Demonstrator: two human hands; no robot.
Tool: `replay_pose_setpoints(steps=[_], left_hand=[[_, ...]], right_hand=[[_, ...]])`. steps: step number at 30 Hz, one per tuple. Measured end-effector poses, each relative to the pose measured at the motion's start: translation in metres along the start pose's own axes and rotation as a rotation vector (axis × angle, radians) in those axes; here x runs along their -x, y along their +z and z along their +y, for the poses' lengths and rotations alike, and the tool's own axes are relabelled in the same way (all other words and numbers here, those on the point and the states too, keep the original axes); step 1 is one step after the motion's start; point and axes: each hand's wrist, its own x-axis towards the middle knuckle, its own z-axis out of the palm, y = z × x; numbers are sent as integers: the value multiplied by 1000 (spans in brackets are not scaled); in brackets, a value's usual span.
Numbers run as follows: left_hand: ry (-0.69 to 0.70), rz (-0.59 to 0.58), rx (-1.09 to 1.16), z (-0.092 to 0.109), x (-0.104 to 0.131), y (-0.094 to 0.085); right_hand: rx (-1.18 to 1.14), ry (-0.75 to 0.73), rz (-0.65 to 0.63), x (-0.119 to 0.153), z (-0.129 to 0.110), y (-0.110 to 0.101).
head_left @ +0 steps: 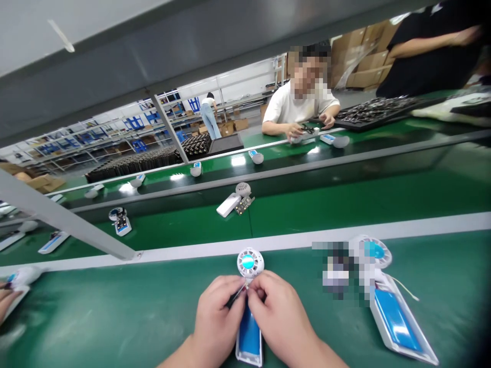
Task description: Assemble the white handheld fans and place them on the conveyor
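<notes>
A small white handheld fan (250, 260) lies on the green bench in front of me, its handle open and a blue battery (250, 327) inside. Over the fan's neck my left hand (221, 312) is closed, pinching a thin dark piece that looks like a circuit board (232, 297) seen edge-on. My right hand (276, 309) is closed beside it, its thumb and fingertip on a tiny whitish wire plug (246, 282). The fingertips of both hands nearly meet and hide part of the plug and board. The handle's lower end shows between my wrists.
Another open fan (399, 319) with a blue battery and a loose wire lies at right, partly blurred out. Beyond a pale rail (291, 239), a green conveyor (307, 199) carries fan parts (229, 204). A co-worker (303, 105) sits opposite; another person's hand (8, 301) shows at far left.
</notes>
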Motion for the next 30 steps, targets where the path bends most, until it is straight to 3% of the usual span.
replay_pose_setpoints(steps=[8, 23, 30], left_hand=[[117, -12, -54, -4, 0, -2], [151, -16, -72, -3, 1, -3], [95, -20, -31, -3, 0, -4]], right_hand=[[-56, 17, -13, 0, 1, 1], [-57, 13, -24, 0, 0, -1], [62, 31, 55, 5, 0, 2]])
